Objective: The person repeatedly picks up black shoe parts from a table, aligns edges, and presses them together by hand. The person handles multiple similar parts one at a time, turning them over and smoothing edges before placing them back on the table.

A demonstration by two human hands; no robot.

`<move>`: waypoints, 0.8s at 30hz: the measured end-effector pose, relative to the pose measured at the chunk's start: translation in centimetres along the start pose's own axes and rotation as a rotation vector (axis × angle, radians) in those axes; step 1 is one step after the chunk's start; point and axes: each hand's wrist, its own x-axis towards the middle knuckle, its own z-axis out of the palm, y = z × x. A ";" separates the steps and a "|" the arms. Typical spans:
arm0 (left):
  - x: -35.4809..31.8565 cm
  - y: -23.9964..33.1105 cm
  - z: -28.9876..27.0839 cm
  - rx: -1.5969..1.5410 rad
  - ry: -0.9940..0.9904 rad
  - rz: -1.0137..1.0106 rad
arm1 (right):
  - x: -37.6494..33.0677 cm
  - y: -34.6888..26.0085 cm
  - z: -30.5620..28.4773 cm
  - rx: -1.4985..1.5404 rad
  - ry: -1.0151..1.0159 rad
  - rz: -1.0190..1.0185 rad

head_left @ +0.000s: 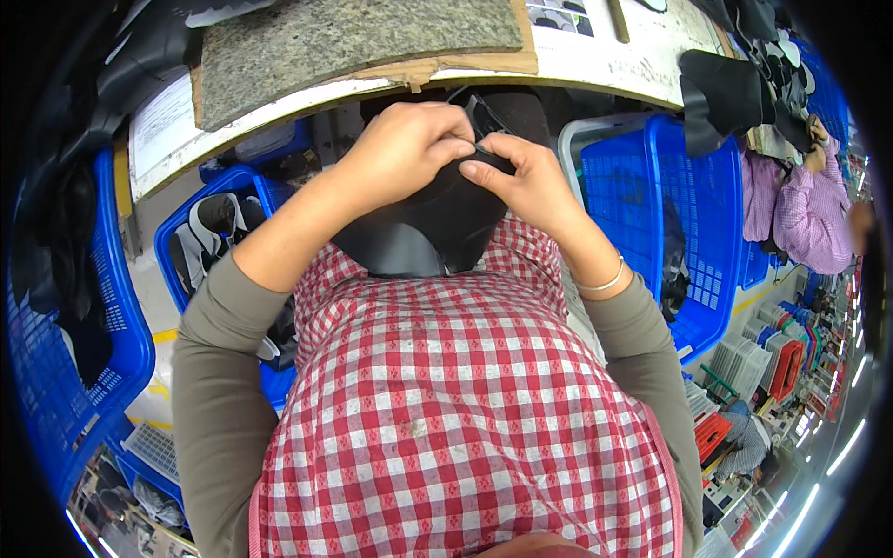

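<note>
A smooth black sheet piece, leather-like (409,237), lies across my lap over the red and white checked apron. My left hand (409,149) pinches its upper edge between thumb and curled fingers. Close beside it, my right hand (521,177) grips the same edge, thumb on top and index finger bent toward the left fingertips. The two hands almost touch at the edge. Just beyond the fingers a dark strip of the material (484,116) sticks up. What lies exactly between the fingertips is too small to make out.
Ahead stands a white worktable (642,65) bearing a speckled stone slab (363,46). Blue plastic crates with cut pieces flank me: one crate (712,279) right, another (130,316) far left. Black pieces (726,102) hang off the table's right end. A person in a checked shirt (809,219) works farther right.
</note>
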 end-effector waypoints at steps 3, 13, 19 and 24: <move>-2.9 -0.7 -0.3 -0.191 -0.264 -0.485 | -0.3 0.5 -0.4 0.211 -0.004 0.033; -7.3 4.0 -4.5 0.099 0.142 0.007 | -0.1 -3.7 -7.9 -0.427 -0.119 -0.657; 1.5 12.8 -14.8 0.645 0.616 0.526 | -2.0 -14.7 -11.6 -0.629 0.413 -0.840; 2.5 10.7 -10.2 0.089 0.576 0.250 | 5.0 -13.3 -3.6 -0.261 0.501 -0.980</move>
